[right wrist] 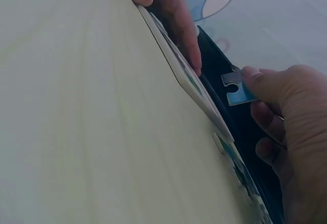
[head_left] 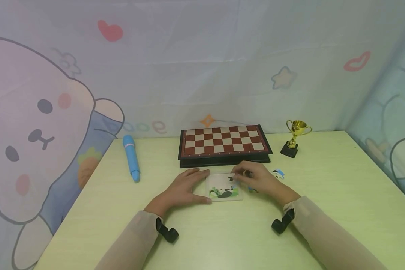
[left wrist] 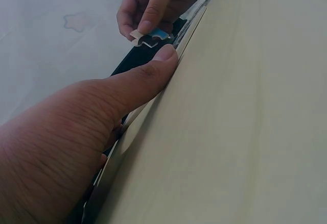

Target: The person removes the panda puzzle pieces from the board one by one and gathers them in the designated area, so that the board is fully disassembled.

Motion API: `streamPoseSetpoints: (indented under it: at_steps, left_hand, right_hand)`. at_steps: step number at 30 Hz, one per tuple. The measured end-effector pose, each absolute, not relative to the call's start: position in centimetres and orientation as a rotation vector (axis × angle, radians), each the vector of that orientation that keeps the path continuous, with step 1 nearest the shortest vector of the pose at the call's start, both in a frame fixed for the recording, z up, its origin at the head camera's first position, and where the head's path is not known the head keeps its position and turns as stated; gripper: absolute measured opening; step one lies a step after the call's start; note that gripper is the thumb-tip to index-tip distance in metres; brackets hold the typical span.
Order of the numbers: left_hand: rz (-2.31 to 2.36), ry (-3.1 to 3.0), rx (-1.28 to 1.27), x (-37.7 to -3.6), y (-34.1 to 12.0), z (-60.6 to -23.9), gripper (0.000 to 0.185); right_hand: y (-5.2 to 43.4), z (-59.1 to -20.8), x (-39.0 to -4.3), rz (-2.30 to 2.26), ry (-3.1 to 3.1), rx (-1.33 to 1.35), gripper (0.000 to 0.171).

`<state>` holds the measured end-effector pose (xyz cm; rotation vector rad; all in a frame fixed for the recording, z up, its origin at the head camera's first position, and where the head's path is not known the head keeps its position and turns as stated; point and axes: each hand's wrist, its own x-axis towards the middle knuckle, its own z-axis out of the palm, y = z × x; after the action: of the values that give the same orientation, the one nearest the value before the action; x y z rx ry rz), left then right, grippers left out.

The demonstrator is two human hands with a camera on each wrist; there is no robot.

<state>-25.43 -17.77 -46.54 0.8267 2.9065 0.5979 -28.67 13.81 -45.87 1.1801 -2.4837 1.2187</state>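
Observation:
A small puzzle tray with a partly built green and black picture lies on the pale table. My left hand rests flat at the tray's left edge, with the thumb along its near side and the fingers along its far side. In the left wrist view the thumb presses the tray's rim. My right hand pinches a blue and white puzzle piece between thumb and fingers, just above the tray's far right corner. The same piece shows in the left wrist view.
A folded red and cream chessboard lies just behind the tray. A gold trophy stands at the back right and a blue pen-shaped object at the back left. Loose puzzle pieces lie right of my right hand.

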Motion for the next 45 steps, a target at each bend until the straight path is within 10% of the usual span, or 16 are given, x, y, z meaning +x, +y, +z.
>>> streamPoseSetpoints:
  at_steps: [23, 45]
  left_hand:
    - [0.595, 2.909, 0.869, -25.3, -17.9, -46.4, 0.1]
    - [0.618, 2.907, 0.863, -25.2, -17.7, -46.3, 0.099]
  right_hand:
    - [27.0, -46.9, -26.8, 1.396, -2.668, 0.675, 0.013]
    - [28.0, -48.1, -27.5, 1.218, -2.515, 1.036, 0.024]
